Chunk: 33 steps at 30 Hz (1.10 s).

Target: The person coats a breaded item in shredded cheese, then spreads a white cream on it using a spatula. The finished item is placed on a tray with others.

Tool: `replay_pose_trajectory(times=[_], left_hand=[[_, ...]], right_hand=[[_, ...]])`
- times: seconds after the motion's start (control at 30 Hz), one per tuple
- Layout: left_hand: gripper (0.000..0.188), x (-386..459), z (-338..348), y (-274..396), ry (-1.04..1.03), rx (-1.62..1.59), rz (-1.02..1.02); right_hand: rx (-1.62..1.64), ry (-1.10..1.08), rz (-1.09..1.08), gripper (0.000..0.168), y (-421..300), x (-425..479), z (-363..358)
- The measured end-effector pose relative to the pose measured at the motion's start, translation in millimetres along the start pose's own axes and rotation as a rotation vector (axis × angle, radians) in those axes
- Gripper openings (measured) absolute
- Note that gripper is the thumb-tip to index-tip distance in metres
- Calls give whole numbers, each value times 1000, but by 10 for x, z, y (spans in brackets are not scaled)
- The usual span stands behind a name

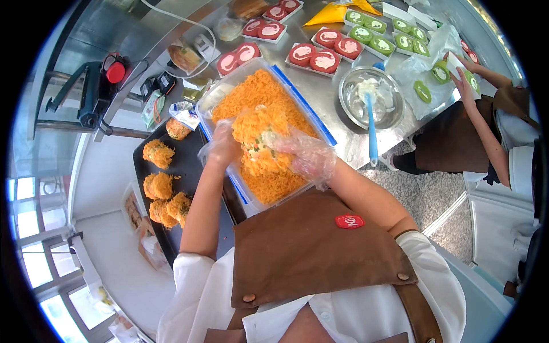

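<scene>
Both my hands wear clear plastic gloves and are over a clear plastic container [322, 105] with blue side clips. Orange shredded floss [262, 81] fills much of it. Between my hands is a bun [259, 143] coated in floss, with pale filling and green and orange bits showing on one side. My left hand [224, 140] cups its left side, fingers partly hidden by floss. From the right, my right hand [305, 152] grips it, thumb across the pale side. On a black baking tray [216, 233] at left sit several floss-covered buns [158, 153].
A steel bowl [343, 103] of white cream holds a blue spatula [372, 137]. Boxed red cake rolls [324, 61] and green cake rolls [381, 44] stand behind. At right, a co-worker's hands [464, 85] hold a boxed green roll. A yellow piping bag [327, 14] lies at the back.
</scene>
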<state>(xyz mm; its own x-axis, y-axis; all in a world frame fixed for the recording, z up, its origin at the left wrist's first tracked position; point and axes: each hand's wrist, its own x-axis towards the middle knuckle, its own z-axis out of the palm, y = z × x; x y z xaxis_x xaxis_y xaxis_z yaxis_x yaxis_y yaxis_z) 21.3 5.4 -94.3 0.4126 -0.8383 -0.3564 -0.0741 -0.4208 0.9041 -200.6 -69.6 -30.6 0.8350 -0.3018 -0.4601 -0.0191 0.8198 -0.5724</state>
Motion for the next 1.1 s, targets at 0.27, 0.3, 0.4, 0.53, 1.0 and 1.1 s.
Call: replay_pose_trajectory(times=[0.27, 0.3, 0.4, 0.53, 1.0, 1.1], left_hand=[[24, 350, 124, -249, -119, 111, -63], [22, 482, 28, -275, -121, 300, -62], [15, 491, -282, 204, -247, 740, 107], [17, -101, -228, 1049, -140, 398, 290], [27, -279, 126, 1950, -672, 1304, 378], [28, -235, 99, 1952, -689, 1353, 513]], right_hand=[[-106, -184, 16, 93, 172, 106, -241], [-110, -156, 37, 93, 152, 87, -230], [-88, -135, 69, 94, 116, 53, -134], [-39, -193, 33, 92, 164, 89, -82], [-87, -322, 25, 89, 4, -38, 91], [-147, -287, 90, 97, -126, -175, 198]])
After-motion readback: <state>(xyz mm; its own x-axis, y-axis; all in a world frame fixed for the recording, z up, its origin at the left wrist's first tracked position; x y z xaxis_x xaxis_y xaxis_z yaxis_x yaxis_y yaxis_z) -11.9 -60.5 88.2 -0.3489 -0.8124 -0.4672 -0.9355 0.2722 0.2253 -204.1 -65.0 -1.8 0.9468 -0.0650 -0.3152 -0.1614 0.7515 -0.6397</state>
